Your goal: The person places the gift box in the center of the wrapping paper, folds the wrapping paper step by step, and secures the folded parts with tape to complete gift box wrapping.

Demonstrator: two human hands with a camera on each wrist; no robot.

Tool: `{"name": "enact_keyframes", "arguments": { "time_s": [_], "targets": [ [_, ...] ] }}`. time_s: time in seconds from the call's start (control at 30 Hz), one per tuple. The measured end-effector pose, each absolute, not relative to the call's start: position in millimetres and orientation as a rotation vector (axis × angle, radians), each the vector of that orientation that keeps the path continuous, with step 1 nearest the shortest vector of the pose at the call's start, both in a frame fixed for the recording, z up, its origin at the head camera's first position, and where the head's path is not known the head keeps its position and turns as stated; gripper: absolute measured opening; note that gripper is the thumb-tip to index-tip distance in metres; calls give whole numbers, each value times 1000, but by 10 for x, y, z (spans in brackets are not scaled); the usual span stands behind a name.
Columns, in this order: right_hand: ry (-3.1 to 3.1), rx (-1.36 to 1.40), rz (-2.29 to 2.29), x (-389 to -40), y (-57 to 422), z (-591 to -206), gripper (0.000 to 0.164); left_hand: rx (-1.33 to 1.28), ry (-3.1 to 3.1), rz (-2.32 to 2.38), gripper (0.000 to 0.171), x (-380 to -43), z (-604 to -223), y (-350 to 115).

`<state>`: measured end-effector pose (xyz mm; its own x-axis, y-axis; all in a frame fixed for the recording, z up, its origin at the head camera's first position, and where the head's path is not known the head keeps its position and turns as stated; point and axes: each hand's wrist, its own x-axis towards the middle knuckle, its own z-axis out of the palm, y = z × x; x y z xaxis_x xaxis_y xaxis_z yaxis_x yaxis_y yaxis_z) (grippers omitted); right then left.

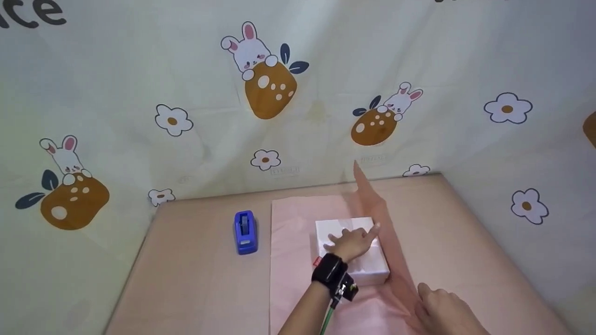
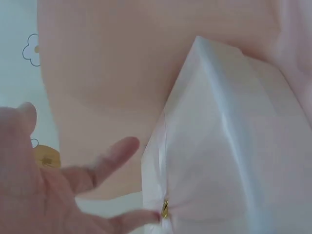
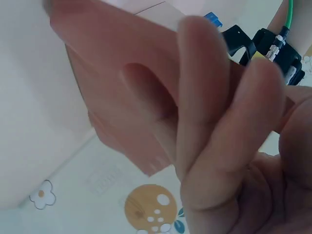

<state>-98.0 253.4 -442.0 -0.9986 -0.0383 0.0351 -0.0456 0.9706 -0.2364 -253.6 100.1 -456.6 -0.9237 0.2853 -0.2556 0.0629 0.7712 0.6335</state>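
A white box (image 1: 372, 258) lies on a sheet of pink wrapping paper (image 1: 291, 256). My left hand (image 1: 351, 244) rests on the box's top with its fingers spread. In the left wrist view, a fingertip touches the box's edge by a small gold-coloured piece (image 2: 165, 208). Along the box's right side the paper stands up as a raised flap (image 1: 389, 228). At the near end of this flap, my right hand (image 1: 447, 309) holds the paper's edge between thumb and fingers. The right wrist view shows the paper (image 3: 107, 73) running behind the fingers; the exact contact is partly hidden.
A blue tape dispenser (image 1: 245, 232) stands left of the paper on the beige-covered table (image 1: 195, 270). A cloth printed with rabbits and flowers (image 1: 321, 107) hangs behind and beside the table. My left wrist carries a black band (image 1: 329, 270) with a green cable.
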Motion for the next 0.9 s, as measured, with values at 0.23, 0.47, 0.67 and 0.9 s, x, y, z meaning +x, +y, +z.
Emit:
{"name": "enact_keyframes", "arguments": {
  "time_s": [0.23,0.47,0.67,0.9],
  "targets": [
    [-3063,-140,482,-994,2598,-4393,25,552,2748,344,64,-2404,-4588,932],
    [-3098,-241,555,-1020,2726,-4321,26,655,3051,-60,100,-2262,-4960,954],
    [-3157,-498,956,-1087,3041,-4371,24,698,3116,-372,119,-2225,-5261,1009],
    [-2886,-734,1586,-1160,3412,-4582,28,770,3134,-354,133,-2213,-5358,1006]
  ]
}}
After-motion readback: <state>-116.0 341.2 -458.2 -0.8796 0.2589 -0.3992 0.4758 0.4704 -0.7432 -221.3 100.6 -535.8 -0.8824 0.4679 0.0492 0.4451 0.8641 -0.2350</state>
